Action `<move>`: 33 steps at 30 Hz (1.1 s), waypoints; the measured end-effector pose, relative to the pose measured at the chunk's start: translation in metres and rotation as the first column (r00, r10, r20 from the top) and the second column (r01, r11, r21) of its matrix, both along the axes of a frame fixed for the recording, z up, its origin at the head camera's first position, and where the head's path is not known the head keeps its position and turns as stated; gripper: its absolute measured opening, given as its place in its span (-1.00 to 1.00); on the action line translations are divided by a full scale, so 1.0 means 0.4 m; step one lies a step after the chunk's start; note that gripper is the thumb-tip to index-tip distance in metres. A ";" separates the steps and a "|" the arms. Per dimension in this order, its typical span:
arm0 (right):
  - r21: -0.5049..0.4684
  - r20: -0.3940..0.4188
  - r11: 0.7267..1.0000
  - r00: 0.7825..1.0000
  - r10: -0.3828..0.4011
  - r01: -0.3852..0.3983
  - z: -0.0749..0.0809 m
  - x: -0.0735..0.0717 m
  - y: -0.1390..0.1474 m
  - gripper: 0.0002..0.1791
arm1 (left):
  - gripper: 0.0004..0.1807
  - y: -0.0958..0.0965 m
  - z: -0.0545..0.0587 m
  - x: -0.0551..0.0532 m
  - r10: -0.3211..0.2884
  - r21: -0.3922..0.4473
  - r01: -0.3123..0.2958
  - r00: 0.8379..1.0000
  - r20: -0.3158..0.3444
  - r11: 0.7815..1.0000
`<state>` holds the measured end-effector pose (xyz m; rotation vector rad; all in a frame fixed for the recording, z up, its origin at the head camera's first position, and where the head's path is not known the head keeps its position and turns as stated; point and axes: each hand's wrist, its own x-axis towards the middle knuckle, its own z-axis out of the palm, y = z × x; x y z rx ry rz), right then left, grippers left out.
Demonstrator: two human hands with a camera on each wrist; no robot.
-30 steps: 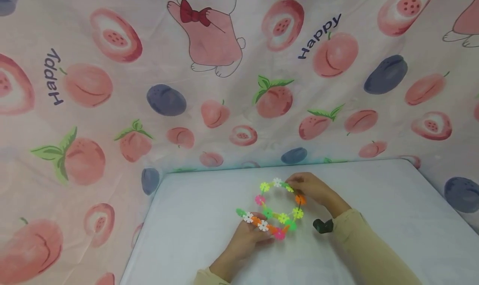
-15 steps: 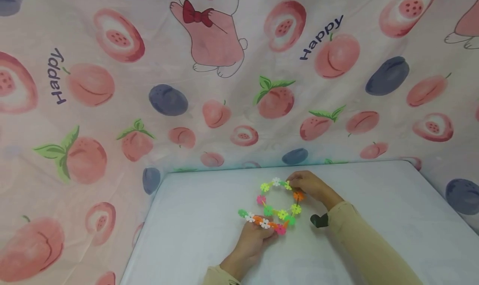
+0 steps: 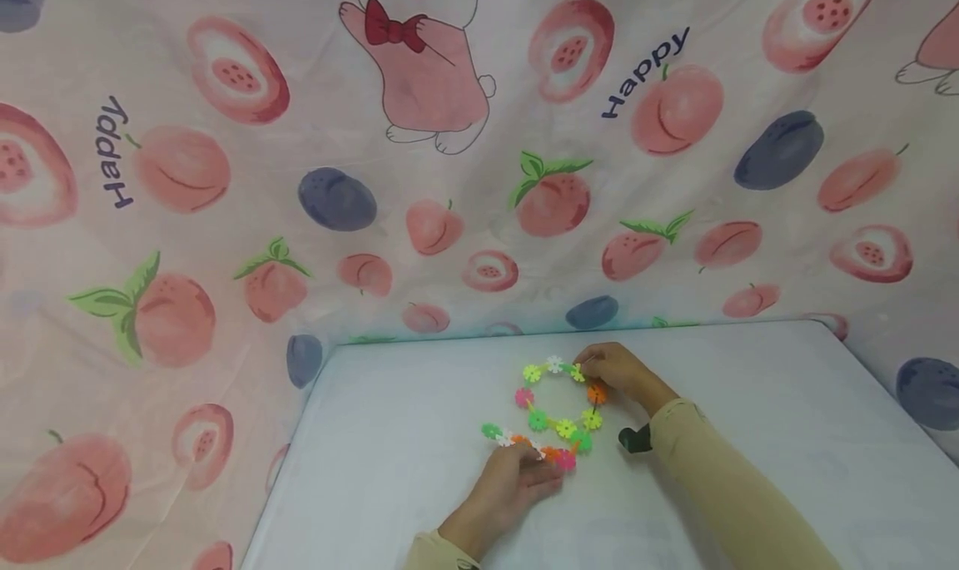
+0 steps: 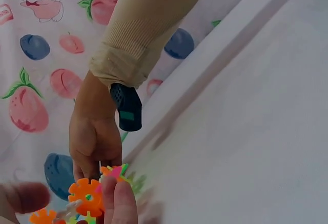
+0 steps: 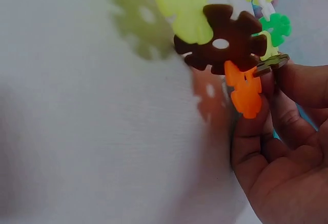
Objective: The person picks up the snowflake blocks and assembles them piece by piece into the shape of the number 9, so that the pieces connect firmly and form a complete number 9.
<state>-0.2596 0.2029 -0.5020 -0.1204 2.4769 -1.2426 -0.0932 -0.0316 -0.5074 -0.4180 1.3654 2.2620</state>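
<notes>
A chain of notched plastic flower discs in several colours forms a ring (image 3: 538, 420) with a tail (image 3: 565, 459) along its near side. My right hand (image 3: 622, 374) pinches the ring's far right edge; in the right wrist view the thumb and fingers meet at a dark disc (image 5: 271, 65), beside orange (image 5: 246, 93) and brown discs (image 5: 230, 39). My left hand (image 3: 509, 487) lies at the tail, covering part of its white and orange discs. In the left wrist view its thumb (image 4: 28, 197) stands apart from two straight fingers (image 4: 120, 203), with orange discs (image 4: 84, 196) between them.
The hands work over a white-covered table (image 3: 390, 420). Behind it hangs a fruit-printed cloth (image 3: 449, 171), which also runs along the left side. A small dark device (image 3: 635, 439) sits at the right wrist.
My left hand has shifted its hold at the tail, its fingers now in front of the white discs and spread from the thumb. The right hand keeps its pinch, and the ring barely moves.
</notes>
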 end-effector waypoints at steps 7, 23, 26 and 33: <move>0.042 0.014 0.999 1.000 0.000 0.000 -0.006 -0.008 0.004 -0.77 | -0.71 -0.035 -0.012 0.004 -0.033 -0.079 0.027 0.997 -0.075 0.997; 0.085 0.021 0.996 0.999 -0.038 0.036 -0.012 -0.013 -0.001 -0.79 | -0.45 -0.108 -0.012 -0.016 -0.078 -0.563 -0.124 0.944 -0.321 0.817; 0.081 0.020 0.996 0.999 -0.040 0.038 -0.010 -0.013 -0.002 -0.79 | -0.60 -0.109 -0.006 -0.012 -0.092 -0.571 -0.114 0.943 -0.319 0.813; 0.100 0.010 0.994 0.999 -0.037 0.036 -0.012 -0.015 -0.001 -0.78 | -0.82 -0.111 0.003 -0.012 -0.135 -0.611 -0.059 0.954 -0.266 0.789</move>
